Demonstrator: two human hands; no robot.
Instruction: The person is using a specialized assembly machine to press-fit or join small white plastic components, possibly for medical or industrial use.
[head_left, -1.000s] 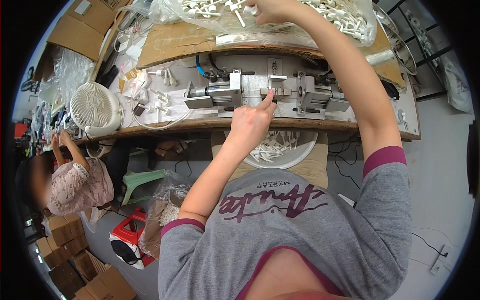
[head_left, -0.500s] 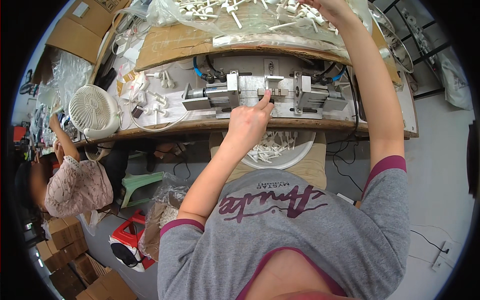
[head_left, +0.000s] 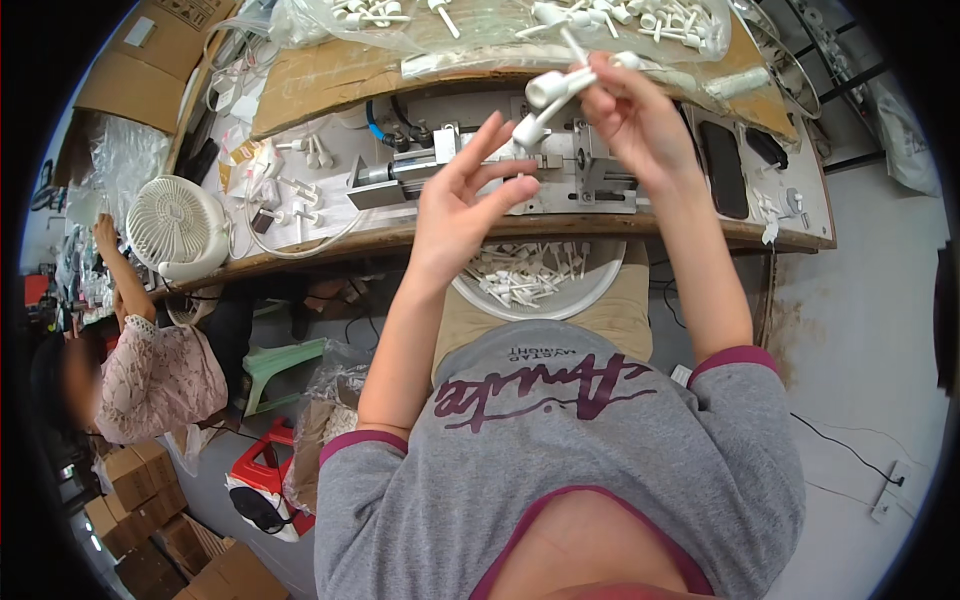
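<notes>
My right hand (head_left: 635, 125) is closed around a few white plastic pieces (head_left: 547, 90), each with a cup-like head and a thin stem. They are held over the metal clamping fixture (head_left: 597, 175) on the bench, their heads pointing toward my left hand. My left hand (head_left: 455, 205) is open just left of them, thumb and fingers spread, with nothing visible in it. Its fingertips are close to the lowest head, and I see no grip on it. Both hands partly hide the middle of the fixture. A pale bowl (head_left: 607, 292) of similar white pieces sits below the bench edge.
More white pieces (head_left: 660, 18) lie on plastic film over a cardboard sheet (head_left: 330, 85) at the back. A white fan (head_left: 178, 225) and cabled plugs (head_left: 300, 205) are at left. On the right lies a black phone (head_left: 723, 170). Another person (head_left: 165, 370) sits far left.
My right hand has come down from the pile at the back, bringing white pieces over the fixture. My left hand has lifted off the fixture's middle, shifted left and spread its fingers.
</notes>
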